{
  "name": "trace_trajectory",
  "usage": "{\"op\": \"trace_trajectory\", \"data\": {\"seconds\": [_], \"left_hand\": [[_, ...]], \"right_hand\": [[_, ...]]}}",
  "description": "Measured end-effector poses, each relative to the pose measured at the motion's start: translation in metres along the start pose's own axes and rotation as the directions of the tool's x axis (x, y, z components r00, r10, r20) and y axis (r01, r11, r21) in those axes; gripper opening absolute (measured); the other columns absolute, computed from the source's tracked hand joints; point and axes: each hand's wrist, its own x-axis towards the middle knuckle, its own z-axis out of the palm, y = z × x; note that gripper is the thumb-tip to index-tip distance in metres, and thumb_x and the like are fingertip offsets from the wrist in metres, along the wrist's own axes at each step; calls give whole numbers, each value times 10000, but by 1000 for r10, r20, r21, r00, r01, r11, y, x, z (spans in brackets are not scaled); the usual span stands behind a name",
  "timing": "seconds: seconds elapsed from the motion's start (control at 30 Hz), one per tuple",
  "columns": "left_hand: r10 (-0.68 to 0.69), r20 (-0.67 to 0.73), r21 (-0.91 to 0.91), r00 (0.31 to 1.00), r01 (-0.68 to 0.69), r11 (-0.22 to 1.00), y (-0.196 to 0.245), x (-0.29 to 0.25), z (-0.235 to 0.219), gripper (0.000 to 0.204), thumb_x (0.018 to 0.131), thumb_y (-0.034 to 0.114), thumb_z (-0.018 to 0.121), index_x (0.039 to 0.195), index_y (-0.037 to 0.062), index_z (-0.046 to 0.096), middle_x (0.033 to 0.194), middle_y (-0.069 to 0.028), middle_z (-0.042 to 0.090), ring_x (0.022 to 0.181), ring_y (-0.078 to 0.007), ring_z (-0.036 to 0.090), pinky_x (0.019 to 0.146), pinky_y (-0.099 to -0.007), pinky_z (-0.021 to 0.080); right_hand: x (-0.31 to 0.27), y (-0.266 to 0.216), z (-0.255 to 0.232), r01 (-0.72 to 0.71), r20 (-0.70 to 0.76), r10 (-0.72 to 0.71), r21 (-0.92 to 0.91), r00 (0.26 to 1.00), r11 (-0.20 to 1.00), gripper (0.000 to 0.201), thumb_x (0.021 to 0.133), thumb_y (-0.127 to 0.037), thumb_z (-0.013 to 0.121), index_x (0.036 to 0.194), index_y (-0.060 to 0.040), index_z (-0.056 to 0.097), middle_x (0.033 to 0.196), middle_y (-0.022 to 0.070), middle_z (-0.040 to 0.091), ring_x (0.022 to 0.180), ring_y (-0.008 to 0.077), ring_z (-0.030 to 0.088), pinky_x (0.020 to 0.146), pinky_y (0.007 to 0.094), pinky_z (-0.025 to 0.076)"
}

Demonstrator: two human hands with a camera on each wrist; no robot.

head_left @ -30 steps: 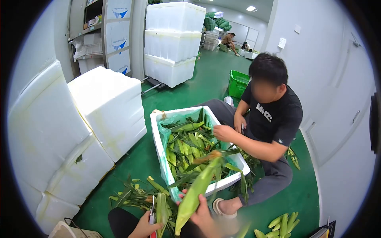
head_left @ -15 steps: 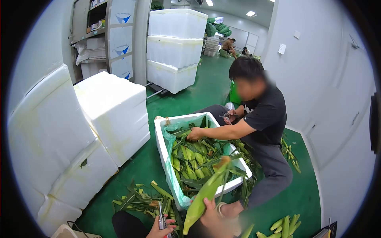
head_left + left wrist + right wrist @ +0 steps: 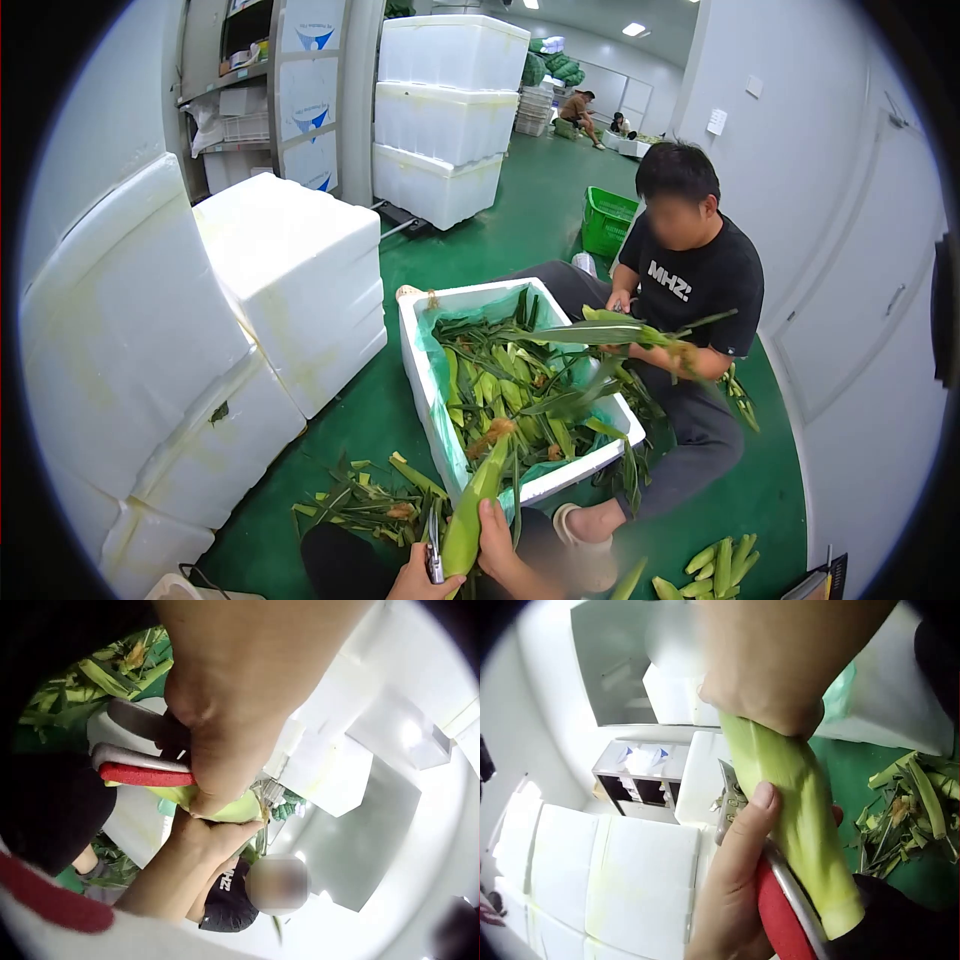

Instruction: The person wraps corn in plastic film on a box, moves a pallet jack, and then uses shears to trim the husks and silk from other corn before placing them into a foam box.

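- Holding: right hand (image 3: 497,535) wrapped round the lower part of a corn ear (image 3: 472,505), still in its husk.
- Axis: ear runs up and away, silk tip over the foam box (image 3: 415,340).
- Left hand (image 3: 420,580) grips red-handled shears (image 3: 434,550), touching the ear's butt end, nearer the cut.
- Floor: husk trimmings (image 3: 360,500).

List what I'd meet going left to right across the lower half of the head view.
Foam boxes → husk scraps on the floor → corn ear held in both hands → seated person's sandal → trimmed corn pile.
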Motion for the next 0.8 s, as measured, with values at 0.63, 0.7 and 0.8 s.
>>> {"op": "trace_trajectory", "data": {"seconds": [0.63, 0.7, 0.8], "left_hand": [[63, 25, -24, 998, -63, 998, -6, -5, -10, 658, 705, 301, 810, 1107, -11, 394, 955, -104, 561, 846, -151, 565, 733, -299, 470], [101, 26, -117, 994, -98, 988, -19, -3, 0, 644, 711, 285, 811, 1110, -5, 396, 974, -89, 546, 872, -139, 546, 756, -289, 461], [49, 43, -196, 998, -39, 980, -18, -4, 14, 632, 717, 259, 812, 1119, -1, 399, 991, -73, 526, 902, -131, 523, 791, -284, 449]], "right_hand": [[-14, -15, 23, -6, -7, 7, 36, 1000, 999, 308, 970, -316, 479, 1153, -72, 429, 977, 103, 570, 838, 225, 624, 718, 359, 522], [-16, -11, 12, -14, -14, 14, 33, 1000, 999, 314, 970, -323, 479, 1152, -72, 431, 979, 102, 569, 849, 225, 621, 726, 355, 521], [-8, -2, -11, -27, 14, 26, 81, 1000, 996, 314, 978, -345, 447, 1149, -81, 444, 983, 105, 565, 859, 245, 615, 717, 372, 525]]}}
